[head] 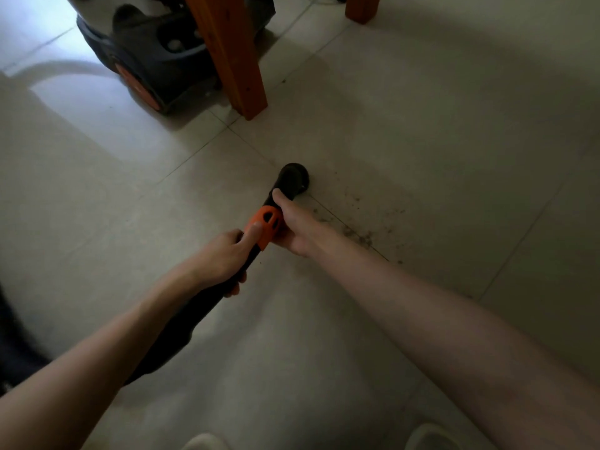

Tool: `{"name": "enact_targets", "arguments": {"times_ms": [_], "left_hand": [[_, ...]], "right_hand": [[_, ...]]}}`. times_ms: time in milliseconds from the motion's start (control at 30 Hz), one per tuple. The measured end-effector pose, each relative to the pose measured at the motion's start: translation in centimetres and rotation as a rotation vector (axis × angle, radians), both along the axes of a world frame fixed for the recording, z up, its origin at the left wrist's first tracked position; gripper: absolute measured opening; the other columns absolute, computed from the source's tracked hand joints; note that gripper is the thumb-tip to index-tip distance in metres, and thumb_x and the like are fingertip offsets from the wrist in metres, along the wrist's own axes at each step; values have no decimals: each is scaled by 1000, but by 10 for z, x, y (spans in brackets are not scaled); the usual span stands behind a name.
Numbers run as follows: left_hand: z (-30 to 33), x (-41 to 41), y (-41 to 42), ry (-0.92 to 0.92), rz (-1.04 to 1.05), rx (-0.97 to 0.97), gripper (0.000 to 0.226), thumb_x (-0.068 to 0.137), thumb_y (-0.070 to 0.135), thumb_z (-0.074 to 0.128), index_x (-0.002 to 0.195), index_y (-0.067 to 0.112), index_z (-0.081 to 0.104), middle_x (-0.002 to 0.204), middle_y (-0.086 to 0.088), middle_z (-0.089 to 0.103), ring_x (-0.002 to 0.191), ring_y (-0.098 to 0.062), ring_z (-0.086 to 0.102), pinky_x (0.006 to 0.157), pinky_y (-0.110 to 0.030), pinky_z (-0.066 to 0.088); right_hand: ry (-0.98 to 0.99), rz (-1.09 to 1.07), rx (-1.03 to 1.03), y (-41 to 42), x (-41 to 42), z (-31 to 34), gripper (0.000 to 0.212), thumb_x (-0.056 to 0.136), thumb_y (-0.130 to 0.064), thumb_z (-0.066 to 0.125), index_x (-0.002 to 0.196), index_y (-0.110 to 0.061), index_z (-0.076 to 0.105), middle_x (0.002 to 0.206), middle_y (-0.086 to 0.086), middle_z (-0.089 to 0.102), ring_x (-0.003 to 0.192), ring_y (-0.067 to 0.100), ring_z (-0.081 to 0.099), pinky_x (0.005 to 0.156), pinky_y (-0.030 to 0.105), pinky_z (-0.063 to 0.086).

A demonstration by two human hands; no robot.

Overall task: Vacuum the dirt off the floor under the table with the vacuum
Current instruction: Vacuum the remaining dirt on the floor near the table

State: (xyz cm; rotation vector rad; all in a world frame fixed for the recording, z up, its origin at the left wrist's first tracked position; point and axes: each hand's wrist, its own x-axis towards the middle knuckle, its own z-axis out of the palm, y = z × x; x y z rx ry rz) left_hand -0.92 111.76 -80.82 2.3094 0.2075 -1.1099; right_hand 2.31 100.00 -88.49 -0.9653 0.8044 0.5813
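Nozzle on floor just ahead of right grip; both grips, left, clasp wand; dirt beside.

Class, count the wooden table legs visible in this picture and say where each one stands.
2. One table leg stands at top centre, just in front of the vacuum body. The other leg is at the top edge, further right, mostly cropped. More may lie outside the view.

My vacuum nozzle rests on the floor, the dirt just to its right, a table leg ahead, the vacuum canister behind that leg.
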Motion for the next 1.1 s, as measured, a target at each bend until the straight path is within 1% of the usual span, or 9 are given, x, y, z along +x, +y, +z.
{"name": "enact_targets", "arguments": {"times_ms": [200, 333, 400, 533, 633, 700, 833, 967, 1100], "left_hand": [[3, 0, -4, -32, -23, 22, 53, 95, 59, 27, 110, 14, 51, 63, -9, 59, 44, -17, 55, 47, -26, 49], [5, 2, -8, -66, -41, 32, 51, 95, 59, 27, 106, 15, 52, 62, -8, 59, 43, -16, 54, 45, -25, 48], [6, 4, -11, -79, -46, 28, 51, 95, 59, 27, 104, 16, 52, 62, -8, 59, 43, -16, 54, 45, -25, 49], [3, 5, -18, -52, -61, 50, 53, 95, 59, 27, 107, 14, 52, 62, -9, 59, 42, -16, 53, 45, -25, 48], [4, 6, -20, -42, -66, 72, 50, 95, 58, 27, 104, 15, 51, 62, -9, 58, 44, -18, 54, 48, -27, 51], [5, 9, -23, -35, -59, 69, 49, 95, 57, 28, 103, 15, 50, 61, -9, 57, 43, -17, 53, 47, -26, 50], [4, 18, -38, -49, -107, 56, 52, 95, 58, 29, 104, 12, 52, 61, -9, 58, 42, -18, 53, 45, -25, 47], [0, 28, -61, -84, -146, 50, 53, 96, 56, 29, 99, 9, 53, 60, -8, 58, 42, -18, 53, 46, -25, 48], [-3, 35, -73, -116, -178, 57, 53, 96, 56, 28, 95, 9, 54, 60, -7, 58, 42, -17, 53, 45, -24, 47]], "right_hand": [[-20, 16, -28, -6, -3, 1, 47, 96, -40, 50, 128, -6, 48, 123, 17, 58, 110, 29, 59, 90, 40, 54], [-33, 0, -69, -6, -1, -1, 49, 95, -45, 50, 127, -7, 50, 120, 16, 60, 107, 28, 60, 89, 40, 54], [-44, -18, -77, -9, 0, -1, 48, 95, -44, 51, 125, -7, 51, 119, 16, 60, 106, 28, 60, 90, 41, 54], [-3, -46, -20, -18, -2, -1, 45, 96, -41, 51, 127, -8, 51, 121, 15, 59, 108, 27, 59, 86, 38, 54], [23, -56, 12, -19, -2, -1, 46, 96, -41, 51, 128, -8, 50, 121, 15, 59, 109, 28, 59, 89, 39, 53], [31, -80, 6, -18, 1, -2, 48, 95, -43, 50, 128, -8, 51, 121, 15, 60, 109, 28, 60, 87, 39, 54], [46, -173, -40, -27, 6, -3, 51, 95, -45, 49, 130, -8, 48, 122, 15, 58, 109, 28, 58, 76, 36, 53], [29, -263, -82, -48, 13, -5, 50, 97, -44, 47, 129, -7, 48, 115, 12, 58, 104, 27, 58, 78, 36, 52], [22, -304, -98, -58, 20, -5, 51, 96, -46, 47, 128, -6, 49, 108, 11, 58, 97, 25, 58, 77, 36, 52]]}}
